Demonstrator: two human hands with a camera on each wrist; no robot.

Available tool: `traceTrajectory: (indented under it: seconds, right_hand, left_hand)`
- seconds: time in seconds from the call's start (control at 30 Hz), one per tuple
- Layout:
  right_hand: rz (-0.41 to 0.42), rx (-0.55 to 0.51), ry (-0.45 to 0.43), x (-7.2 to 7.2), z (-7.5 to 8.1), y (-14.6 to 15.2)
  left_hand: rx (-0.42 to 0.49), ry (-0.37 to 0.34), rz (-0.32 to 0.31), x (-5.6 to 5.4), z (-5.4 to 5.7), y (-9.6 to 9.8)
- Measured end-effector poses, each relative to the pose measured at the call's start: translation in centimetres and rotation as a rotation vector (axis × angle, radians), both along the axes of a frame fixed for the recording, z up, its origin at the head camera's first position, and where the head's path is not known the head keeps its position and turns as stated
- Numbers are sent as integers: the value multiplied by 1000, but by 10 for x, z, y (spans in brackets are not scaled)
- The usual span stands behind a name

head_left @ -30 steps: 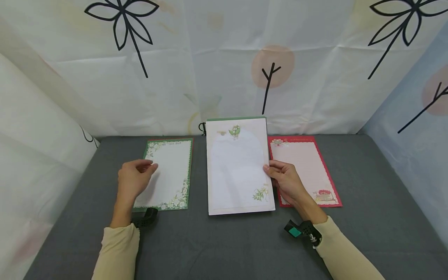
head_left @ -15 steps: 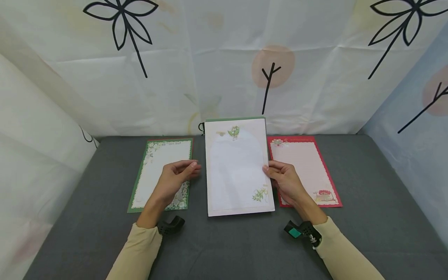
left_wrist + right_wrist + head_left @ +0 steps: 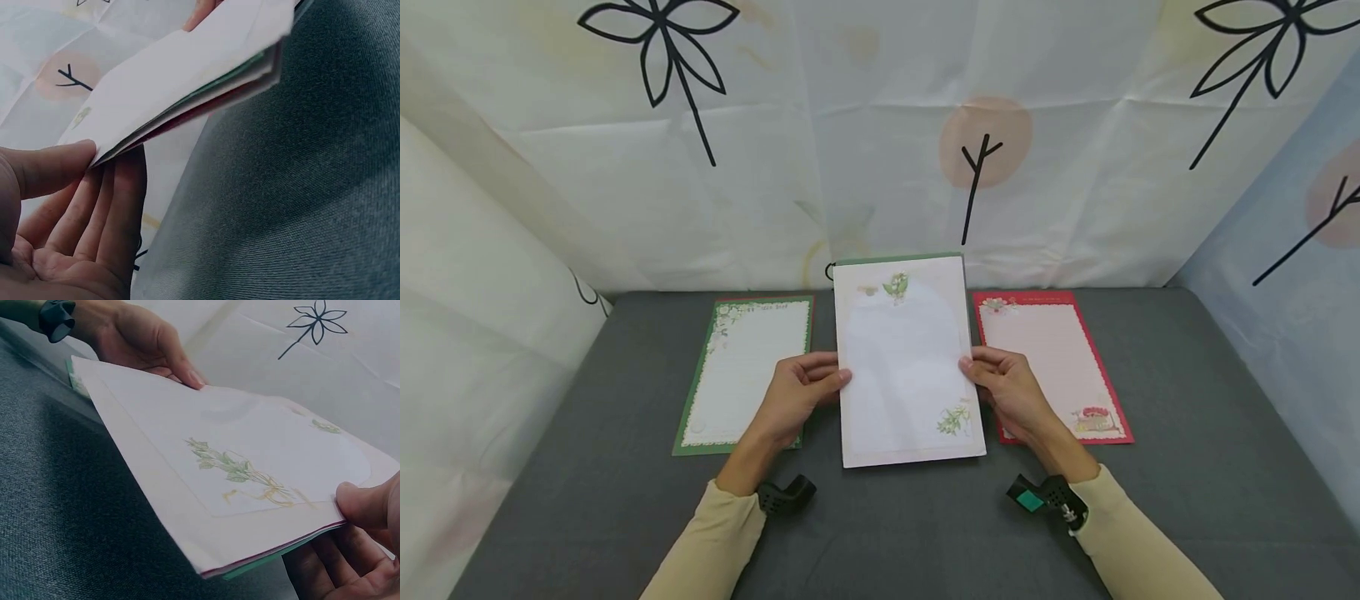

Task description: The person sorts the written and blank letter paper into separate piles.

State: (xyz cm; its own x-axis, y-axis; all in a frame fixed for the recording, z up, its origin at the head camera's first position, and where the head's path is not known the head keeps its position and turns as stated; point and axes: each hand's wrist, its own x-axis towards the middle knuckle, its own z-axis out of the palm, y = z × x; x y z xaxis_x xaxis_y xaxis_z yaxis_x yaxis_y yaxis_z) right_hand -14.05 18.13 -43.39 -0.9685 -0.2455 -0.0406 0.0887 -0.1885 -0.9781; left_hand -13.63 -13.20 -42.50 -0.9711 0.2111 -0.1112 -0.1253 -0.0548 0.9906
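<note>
Left hand, right hand pinch white leaf-printed rectangular paper stack, frame centre; green-bordered floral paper, centre left, heading illegible.

Held sheets: white top, green sprigs, green and red edges beneath
Left sheet: white, green floral border
Right sheet: pale pink, red border
Tabletop: dark grey
Sleeves: cream
</note>
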Motion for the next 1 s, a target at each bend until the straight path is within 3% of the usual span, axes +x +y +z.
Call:
traceTrajectory:
  seconds: [0.3, 0.67, 1.0]
  right_hand:
    - [25, 18, 17, 0, -2, -2]
    - [-178, 155, 39, 1, 1, -8]
    - [-213, 222, 117, 3, 5, -7]
  left_hand:
    - [-42, 26, 52, 0, 0, 0]
    - [-46, 47, 63, 0, 0, -2]
    - [-46, 57, 46, 1, 2, -2]
